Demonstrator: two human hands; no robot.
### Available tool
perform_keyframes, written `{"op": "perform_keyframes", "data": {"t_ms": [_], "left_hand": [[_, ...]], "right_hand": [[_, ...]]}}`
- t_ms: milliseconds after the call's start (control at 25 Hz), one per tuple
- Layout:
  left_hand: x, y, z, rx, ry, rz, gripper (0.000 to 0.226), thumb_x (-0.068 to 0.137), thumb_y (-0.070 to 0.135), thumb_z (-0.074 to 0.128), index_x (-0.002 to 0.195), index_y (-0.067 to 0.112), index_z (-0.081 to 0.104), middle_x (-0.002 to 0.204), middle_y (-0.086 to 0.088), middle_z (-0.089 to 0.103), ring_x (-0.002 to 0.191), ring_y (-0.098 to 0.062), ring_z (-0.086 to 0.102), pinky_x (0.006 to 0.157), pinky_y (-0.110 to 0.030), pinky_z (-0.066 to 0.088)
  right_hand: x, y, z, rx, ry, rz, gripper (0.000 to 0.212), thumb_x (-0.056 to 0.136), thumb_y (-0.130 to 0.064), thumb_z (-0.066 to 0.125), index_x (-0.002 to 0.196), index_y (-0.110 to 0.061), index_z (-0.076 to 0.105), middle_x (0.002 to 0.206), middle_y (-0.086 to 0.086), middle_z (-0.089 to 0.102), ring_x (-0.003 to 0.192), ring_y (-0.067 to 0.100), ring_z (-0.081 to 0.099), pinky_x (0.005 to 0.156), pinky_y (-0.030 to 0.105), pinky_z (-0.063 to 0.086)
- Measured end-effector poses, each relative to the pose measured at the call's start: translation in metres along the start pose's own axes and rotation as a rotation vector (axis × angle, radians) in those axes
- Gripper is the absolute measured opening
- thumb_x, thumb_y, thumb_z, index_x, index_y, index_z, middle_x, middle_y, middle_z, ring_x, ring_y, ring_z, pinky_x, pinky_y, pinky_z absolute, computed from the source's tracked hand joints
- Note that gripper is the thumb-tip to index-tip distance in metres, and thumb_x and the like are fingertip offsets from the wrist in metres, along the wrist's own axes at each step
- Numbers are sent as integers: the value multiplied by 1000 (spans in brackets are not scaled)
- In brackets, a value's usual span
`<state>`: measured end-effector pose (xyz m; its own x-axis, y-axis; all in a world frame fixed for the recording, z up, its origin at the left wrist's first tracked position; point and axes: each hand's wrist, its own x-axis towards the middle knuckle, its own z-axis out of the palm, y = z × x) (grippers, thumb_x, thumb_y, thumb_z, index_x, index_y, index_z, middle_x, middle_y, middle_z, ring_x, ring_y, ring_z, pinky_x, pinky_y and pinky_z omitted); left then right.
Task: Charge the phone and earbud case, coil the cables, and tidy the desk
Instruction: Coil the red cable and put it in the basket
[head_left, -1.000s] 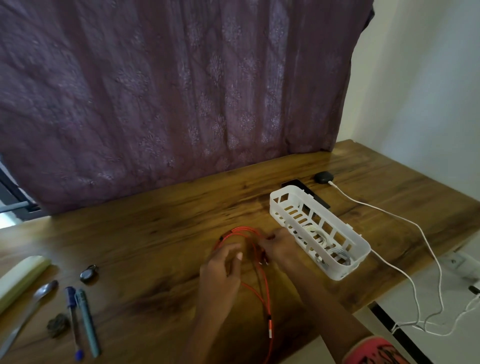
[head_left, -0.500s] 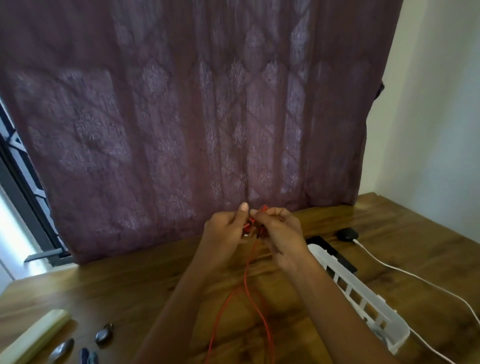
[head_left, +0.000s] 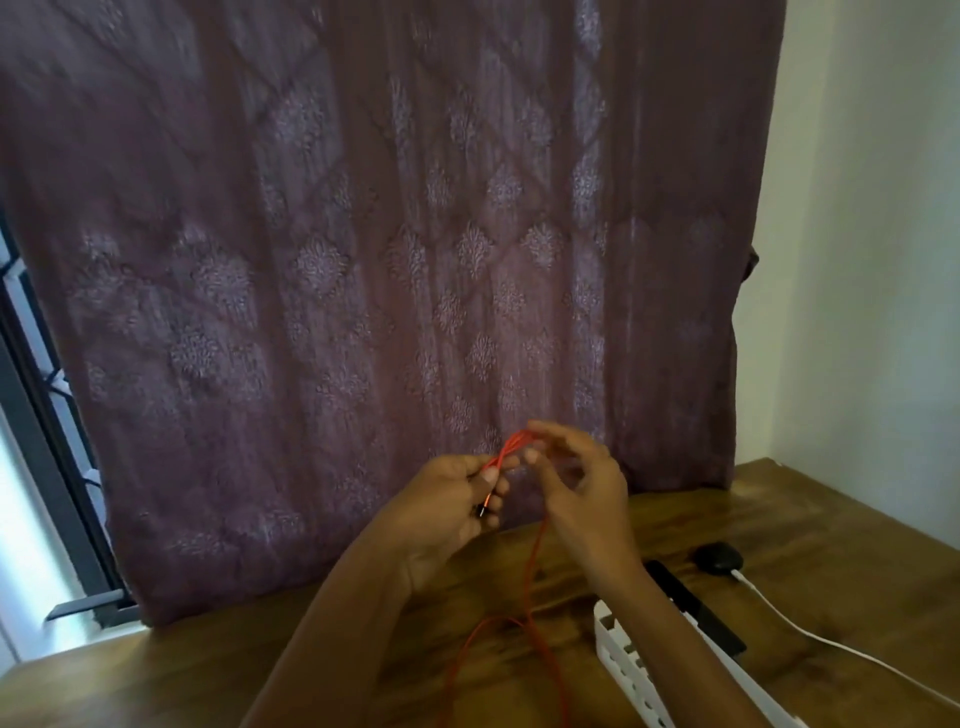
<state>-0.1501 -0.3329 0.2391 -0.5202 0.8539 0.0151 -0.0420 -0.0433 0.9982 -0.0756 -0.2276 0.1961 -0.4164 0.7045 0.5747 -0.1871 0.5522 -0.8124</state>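
Both hands are raised above the wooden desk (head_left: 831, 530) in front of the curtain. My left hand (head_left: 452, 499) is shut on the orange cable (head_left: 530, 582), with its dark plug end sticking out below the fingers. My right hand (head_left: 576, 483) pinches a loop of the same cable at the top, with its other fingers spread. The rest of the cable hangs down to the desk. A black phone (head_left: 696, 608) lies behind the white basket (head_left: 623, 654). The black earbud case (head_left: 719, 557) sits at the right with a white cable (head_left: 810, 634) plugged in.
A purple patterned curtain (head_left: 389, 260) hangs along the back of the desk. A window frame (head_left: 47, 415) shows at the left and a white wall (head_left: 872, 260) at the right.
The hands lifted the orange cable off the desk and now hold it higher. The view has tilted upward, so the pens and spoon at the left are out of sight.
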Motion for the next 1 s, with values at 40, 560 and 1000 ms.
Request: {"op": "perform_keyframes", "data": {"t_ms": [40, 560, 1000], "left_hand": [[-1, 4, -1, -59, -25, -17, 29, 96, 0, 33, 89, 6, 61, 65, -1, 46, 48, -5, 42, 44, -13, 38], [-6, 48, 10, -445, -43, 246, 23, 96, 7, 35, 88, 8, 57, 61, 3, 48, 50, -5, 44, 48, -16, 44], [12, 38, -5, -258, 405, 518, 28, 101, 16, 23, 107, 3, 47, 120, -12, 60, 109, -20, 60, 97, -31, 46]], "right_hand": [[3, 6, -2, -82, -25, -73, 34, 83, -12, 65, 113, -26, 62, 107, -6, 59, 104, 6, 51, 86, 13, 38], [15, 20, 21, 224, -211, 43, 14, 94, -25, 47, 96, -14, 56, 59, 0, 52, 47, 6, 49, 44, 20, 42], [-24, -22, -1, -873, -272, -414, 28, 88, -48, 45, 101, -27, 59, 89, -5, 65, 78, 19, 67, 56, 32, 48]]}}
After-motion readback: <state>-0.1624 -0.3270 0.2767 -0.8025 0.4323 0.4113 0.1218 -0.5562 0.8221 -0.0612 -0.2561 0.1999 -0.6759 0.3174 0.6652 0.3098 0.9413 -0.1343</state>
